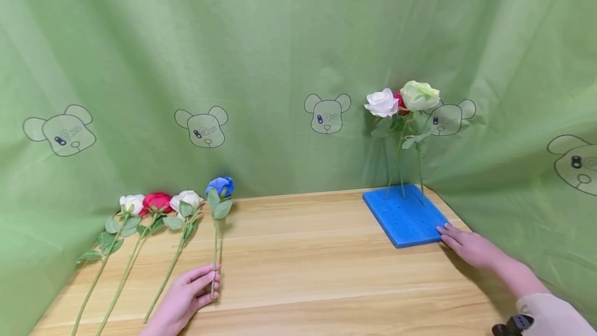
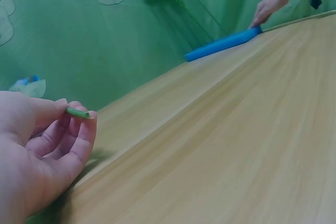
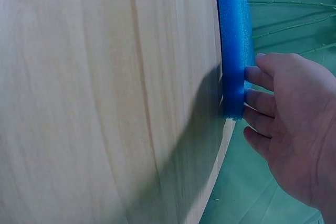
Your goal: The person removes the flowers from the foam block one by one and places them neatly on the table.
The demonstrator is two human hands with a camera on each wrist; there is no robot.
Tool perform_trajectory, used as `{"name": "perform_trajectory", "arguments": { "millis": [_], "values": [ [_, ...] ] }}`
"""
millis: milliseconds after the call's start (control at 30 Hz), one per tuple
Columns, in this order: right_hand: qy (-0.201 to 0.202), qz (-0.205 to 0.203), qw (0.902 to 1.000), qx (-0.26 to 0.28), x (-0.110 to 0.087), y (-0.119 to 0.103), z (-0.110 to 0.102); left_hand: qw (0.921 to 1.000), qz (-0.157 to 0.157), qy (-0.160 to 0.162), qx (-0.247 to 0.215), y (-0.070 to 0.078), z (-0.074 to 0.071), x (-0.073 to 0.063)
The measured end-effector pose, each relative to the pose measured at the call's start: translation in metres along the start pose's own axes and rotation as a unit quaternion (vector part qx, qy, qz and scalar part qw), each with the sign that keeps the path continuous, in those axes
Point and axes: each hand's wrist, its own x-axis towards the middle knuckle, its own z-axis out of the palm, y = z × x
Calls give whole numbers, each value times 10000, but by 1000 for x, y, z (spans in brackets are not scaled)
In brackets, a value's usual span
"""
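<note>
My left hand (image 1: 188,294) pinches the lower stem of a blue artificial rose (image 1: 220,187) between thumb and fingers. In the left wrist view the cut end of the green stem (image 2: 79,113) pokes out past the fingertips. At the right, my right hand (image 1: 471,247) rests its fingers on the near right corner of a blue foam board (image 1: 406,219). The right wrist view has those fingers (image 3: 260,100) against the foam's edge. Standing in the board's far part are a white rose (image 1: 382,102), a red rose (image 1: 400,103) and a pale green rose (image 1: 420,95).
Left of the blue rose lie a white rose (image 1: 132,204), a red rose (image 1: 157,201) and another white rose (image 1: 186,201), stems toward the near edge. A green curtain (image 1: 280,40) with bear faces hangs behind and beside the wooden table (image 1: 303,268).
</note>
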Motion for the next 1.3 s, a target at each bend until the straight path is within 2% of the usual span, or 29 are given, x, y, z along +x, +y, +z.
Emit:
{"name": "perform_trajectory", "arguments": {
  "millis": [167,433,800,1000,1300],
  "values": [
    [-10,2,10000,-20,0,0,1,9990,-220,21,-397,4,-6,-3],
    [-48,19,10000,-44,-1,-4,-2,9945,-333,-287,-955,9,-13,-4],
    [-52,31,10000,-3,-2,-4,-2,9896,-442,-461,-1291,18,-22,0],
    [-74,42,9999,64,-1,-1,1,9902,-500,-528,-1192,25,-28,2],
    [-95,111,9999,83,-1,2,2,9962,-622,-503,-337,31,-38,-2]
  ]
}}
